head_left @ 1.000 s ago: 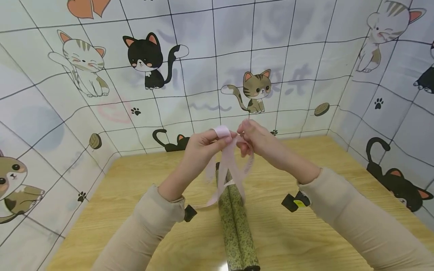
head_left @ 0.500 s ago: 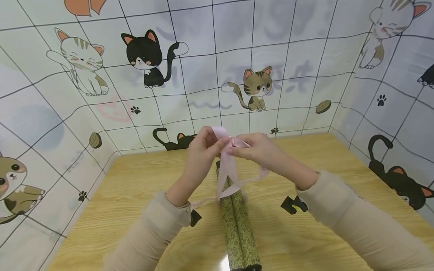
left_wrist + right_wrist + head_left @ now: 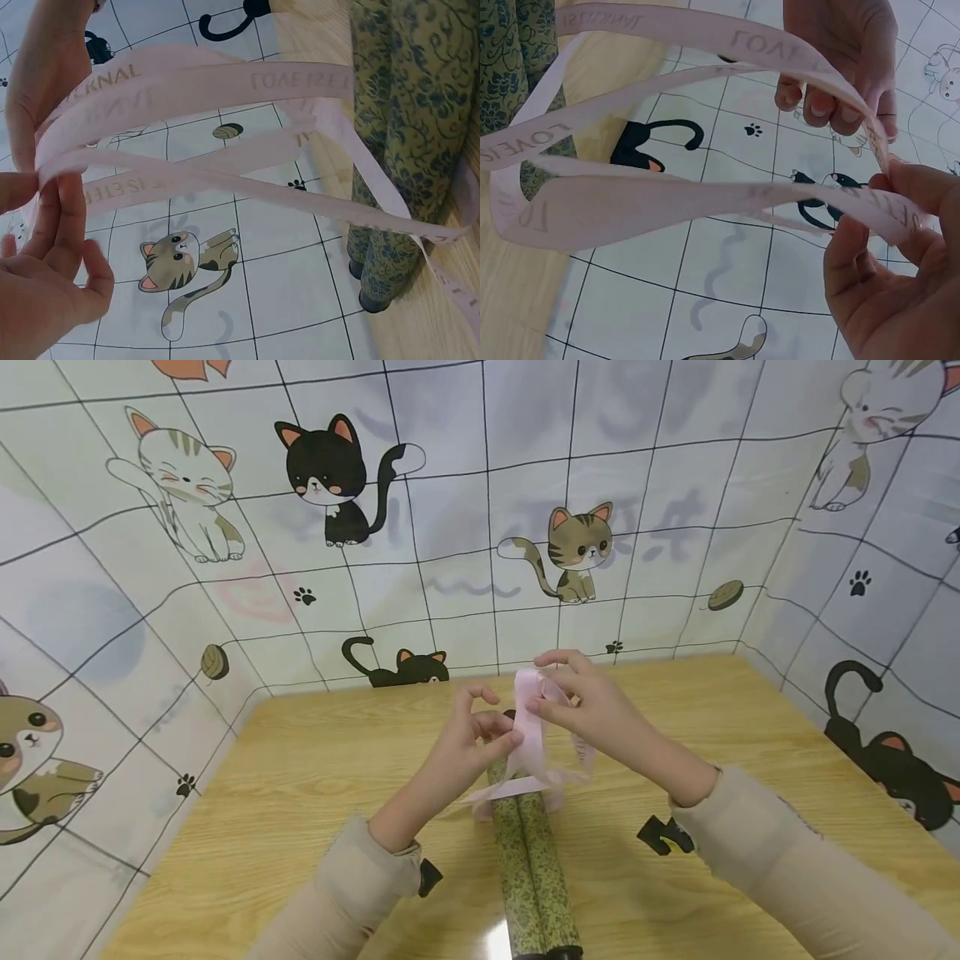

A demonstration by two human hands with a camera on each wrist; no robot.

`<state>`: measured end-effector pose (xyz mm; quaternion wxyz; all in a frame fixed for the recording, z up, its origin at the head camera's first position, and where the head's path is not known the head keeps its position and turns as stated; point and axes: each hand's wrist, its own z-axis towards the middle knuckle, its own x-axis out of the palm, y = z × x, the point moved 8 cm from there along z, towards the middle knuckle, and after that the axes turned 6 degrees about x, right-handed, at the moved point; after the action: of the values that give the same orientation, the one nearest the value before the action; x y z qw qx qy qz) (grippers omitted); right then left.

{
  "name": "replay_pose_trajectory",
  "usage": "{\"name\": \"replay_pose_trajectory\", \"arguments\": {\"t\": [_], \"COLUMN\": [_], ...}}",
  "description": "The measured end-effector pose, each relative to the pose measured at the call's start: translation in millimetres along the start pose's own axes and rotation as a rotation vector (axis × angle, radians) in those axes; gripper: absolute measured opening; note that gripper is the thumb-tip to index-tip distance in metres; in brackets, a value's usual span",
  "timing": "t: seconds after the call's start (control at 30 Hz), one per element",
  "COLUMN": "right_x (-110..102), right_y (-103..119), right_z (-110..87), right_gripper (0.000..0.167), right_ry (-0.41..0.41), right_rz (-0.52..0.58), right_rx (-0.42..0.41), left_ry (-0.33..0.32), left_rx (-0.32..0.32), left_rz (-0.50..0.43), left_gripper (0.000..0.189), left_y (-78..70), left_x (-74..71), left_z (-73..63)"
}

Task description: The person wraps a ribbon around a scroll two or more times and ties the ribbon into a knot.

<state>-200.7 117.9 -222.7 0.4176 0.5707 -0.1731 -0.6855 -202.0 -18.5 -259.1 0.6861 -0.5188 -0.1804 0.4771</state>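
Pale pink ribbon (image 3: 530,727) printed with lettering rises in a loop between both hands. It wraps around two olive tubes (image 3: 523,868) with a dark floral pattern and black end caps, lying side by side. The right hand (image 3: 596,697) pinches the ribbon's upper loop between thumb and fingers. Lower down, the left hand (image 3: 472,743) has thumb and fingertip on the ribbon's left edge, its index finger arched away. In the left wrist view, ribbon strands (image 3: 210,82) stretch from the fingers to the tubes (image 3: 416,112). The right wrist view shows the right hand (image 3: 889,292) gripping the ribbon.
A wooden table (image 3: 330,793) carries the tubes. Behind and beside it hangs a white gridded covering (image 3: 450,510) with cartoon cats. Black wrist-worn pieces (image 3: 666,835) show near both sleeves.
Both hands pinched together at one spot; now they stand slightly apart, the left lower with its fingers spread. The ribbon's loop has shifted right, beside the right fingers. The tubes stay put.
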Motion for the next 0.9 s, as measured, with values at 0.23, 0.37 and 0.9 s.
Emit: {"name": "replay_pose_trajectory", "arguments": {"t": [0.23, 0.37, 0.9], "right_x": [6, 12, 48], "right_y": [-18, -24, -20], "right_z": [1.7, -1.3, -22.3], "right_gripper": [0.025, 0.032, 0.041], "right_ry": [0.117, 0.218, 0.544], "right_rz": [0.203, 0.316, 0.520], "right_rx": [0.082, 0.151, 0.149], "left_ry": [0.000, 0.010, 0.037], "left_rx": [0.108, 0.228, 0.096], "left_rz": [0.149, 0.202, 0.361], "left_gripper": [0.009, 0.004, 0.029], "left_y": [-5.4, -14.6, 0.1], "left_x": [-6.6, -11.7, -6.9], "left_z": [-6.0, -10.3, -7.9]}}
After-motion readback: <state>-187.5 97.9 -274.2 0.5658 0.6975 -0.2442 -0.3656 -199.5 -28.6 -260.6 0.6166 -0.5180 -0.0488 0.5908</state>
